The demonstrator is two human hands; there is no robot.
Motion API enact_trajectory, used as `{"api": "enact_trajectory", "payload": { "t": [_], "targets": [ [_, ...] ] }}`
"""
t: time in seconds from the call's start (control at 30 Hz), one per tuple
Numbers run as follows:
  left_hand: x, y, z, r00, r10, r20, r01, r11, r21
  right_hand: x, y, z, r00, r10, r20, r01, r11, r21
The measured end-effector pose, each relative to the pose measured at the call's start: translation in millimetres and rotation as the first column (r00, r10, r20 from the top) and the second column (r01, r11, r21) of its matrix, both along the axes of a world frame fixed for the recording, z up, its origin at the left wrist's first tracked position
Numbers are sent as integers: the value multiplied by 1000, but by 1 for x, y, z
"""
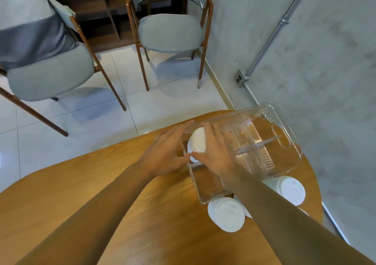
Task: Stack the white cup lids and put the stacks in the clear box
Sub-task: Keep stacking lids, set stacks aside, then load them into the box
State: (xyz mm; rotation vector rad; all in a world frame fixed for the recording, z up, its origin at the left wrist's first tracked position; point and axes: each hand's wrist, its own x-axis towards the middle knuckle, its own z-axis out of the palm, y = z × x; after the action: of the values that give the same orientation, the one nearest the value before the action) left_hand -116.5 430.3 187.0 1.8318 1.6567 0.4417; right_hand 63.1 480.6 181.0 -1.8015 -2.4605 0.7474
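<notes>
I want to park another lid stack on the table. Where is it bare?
The table is bare wood from its left edge to the left forearm. Crowded: the strip by the clear box's near wall, where loose white lids flank the right forearm.

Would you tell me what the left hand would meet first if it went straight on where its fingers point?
Probably the clear box: the fingertips of the left hand sit at its rim, beside the lid stack, though depth is unclear.
</notes>
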Motion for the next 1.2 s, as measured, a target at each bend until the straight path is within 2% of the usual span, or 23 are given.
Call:
{"api": "enact_trajectory", "payload": {
  "t": [0.13,0.27,0.4,0.57,0.87,1.07,1.2],
  "targets": [
    [-13,-17,10,991,110,71,-117,986,117,-10,0,-10,999,11,43,-11,1000,-12],
    [-21,-28,9,989,125,79,-134,982,132,-12,-1,-15,998,0,60,1,1000,-29],
    [-24,-37,4,991,108,78,-120,980,159,-10,-6,-14,999,-18,45,19,1000,-17],
    [-27,-44,0,992,111,62,-119,982,147,-1,-13,-11,997,5,77,-11,997,77],
    [-25,-45,3,994,96,57,-103,984,145,-7,-9,-9,998,12,60,-13,999,29],
    [-21,-52,12,995,85,45,-91,985,144,6,-16,15,999,-36,-31,36,999,16],
    [-10,-64,21,998,55,36,-61,975,214,22,-32,36,996,-77,-39,77,997,16]
  ]
}}
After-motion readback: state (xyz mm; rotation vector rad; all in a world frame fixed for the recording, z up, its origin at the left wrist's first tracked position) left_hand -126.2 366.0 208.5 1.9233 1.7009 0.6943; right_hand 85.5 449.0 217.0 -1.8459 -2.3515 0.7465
